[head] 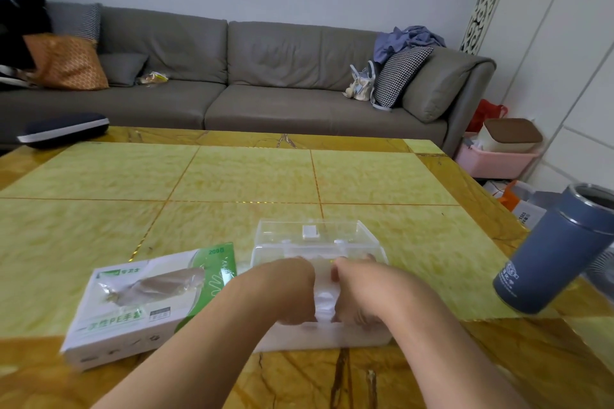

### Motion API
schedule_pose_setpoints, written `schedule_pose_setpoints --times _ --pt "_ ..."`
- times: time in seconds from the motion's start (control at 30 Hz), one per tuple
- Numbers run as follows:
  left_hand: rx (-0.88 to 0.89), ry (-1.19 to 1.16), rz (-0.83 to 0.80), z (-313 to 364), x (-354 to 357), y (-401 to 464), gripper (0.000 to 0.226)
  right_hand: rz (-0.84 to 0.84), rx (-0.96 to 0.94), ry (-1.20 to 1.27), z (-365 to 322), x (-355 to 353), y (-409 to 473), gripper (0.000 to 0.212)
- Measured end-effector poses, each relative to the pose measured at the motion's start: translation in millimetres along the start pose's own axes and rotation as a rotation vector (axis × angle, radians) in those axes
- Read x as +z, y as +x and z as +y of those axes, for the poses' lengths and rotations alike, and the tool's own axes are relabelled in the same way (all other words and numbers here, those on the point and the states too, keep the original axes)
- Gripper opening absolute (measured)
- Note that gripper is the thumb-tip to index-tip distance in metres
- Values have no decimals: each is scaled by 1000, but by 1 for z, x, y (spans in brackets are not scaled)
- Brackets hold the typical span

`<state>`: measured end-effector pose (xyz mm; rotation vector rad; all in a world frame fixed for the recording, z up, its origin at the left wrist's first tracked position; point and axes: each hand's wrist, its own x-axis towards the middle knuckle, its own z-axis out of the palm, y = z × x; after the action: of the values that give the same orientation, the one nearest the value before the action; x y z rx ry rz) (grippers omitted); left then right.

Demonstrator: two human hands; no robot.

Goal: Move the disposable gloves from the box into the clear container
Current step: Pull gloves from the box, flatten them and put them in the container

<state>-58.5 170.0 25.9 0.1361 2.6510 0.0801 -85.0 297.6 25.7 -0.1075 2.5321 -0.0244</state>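
Head view: only camera, looks forward and down across the tabletop (pixel 232 176), yellow-green panels with amber marble border.
Clear container (pixel 362 239): near the front edge, about centre, lid swung up at the back with a small white patch on it.
Gloves (pixel 324 300): pale translucent wad inside the container, visible in the gap between the two hands.
Left hand (pixel 285 289): over the container's left half, knuckles up, fingers curled downward onto the gloves, pressed together not spread. Fingertips hidden, so pinch vs. plain press: cannot tell.
Right hand (pixel 360 292): over the right half, mirror pose, fingers curled down onto the gloves; fingertips partly seen at the far side, close together. Exact grip not visible.
Hands gap: narrow, thumbs side facing each other, not touching as far as visible.
Glove box (pixel 146 302): white and green carton lying flat just left of the container, toward the front-left, slightly blurred; a clear glove (pixel 159 285) pokes out of the top opening.
Blue tumbler (pixel 558 252): at the right edge of the tabletop, well apart from the container, open top.
Dark case (pixel 63 131): far-left corner.
Behind the table: grey sofa (pixel 265 76) with cushions and clothes.
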Motion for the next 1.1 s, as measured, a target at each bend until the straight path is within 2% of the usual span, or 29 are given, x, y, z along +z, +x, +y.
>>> schedule_pose_setpoints --times 0.13,0.2,0.27,0.3,0.37,0.4,0.53,0.63,0.73,0.93,1.03,1.1 --pt "10 -24 277 -8 3 -30 23 34 22 62 0 1 6 62" --pt "51 37 403 -8 2 -48 34 47 13 95 0 2 4 52" --pt "118 67 399 -7 5 -60 43 88 0 133 2 4 0 47" --pt "147 61 363 -8 9 -63 38 112 -6 142 1 5 -2 45" --pt "162 85 312 -11 15 -68 13 136 -5 147 0 6 -6 42" --pt "162 103 314 -12 17 -68 10 136 -3 150 0 7 -6 42" --pt "167 76 225 -7 12 -72 53 126 -10 174 0 3 -12 46" --pt "156 96 159 -4 15 -70 69 137 -13 139 -1 3 -13 44" --pt "171 113 200 -9 20 -65 75 137 -14 129 -2 5 -12 39" --pt "311 105 426 -22 32 -66 51 262 -43 80 0 6 -18 38" --pt "368 -66 620 -37 30 -78 38 361 -24 37 -4 8 -27 43" --pt "304 -232 734 -54 25 -87 30 450 -15 -7 -8 8 -31 41"
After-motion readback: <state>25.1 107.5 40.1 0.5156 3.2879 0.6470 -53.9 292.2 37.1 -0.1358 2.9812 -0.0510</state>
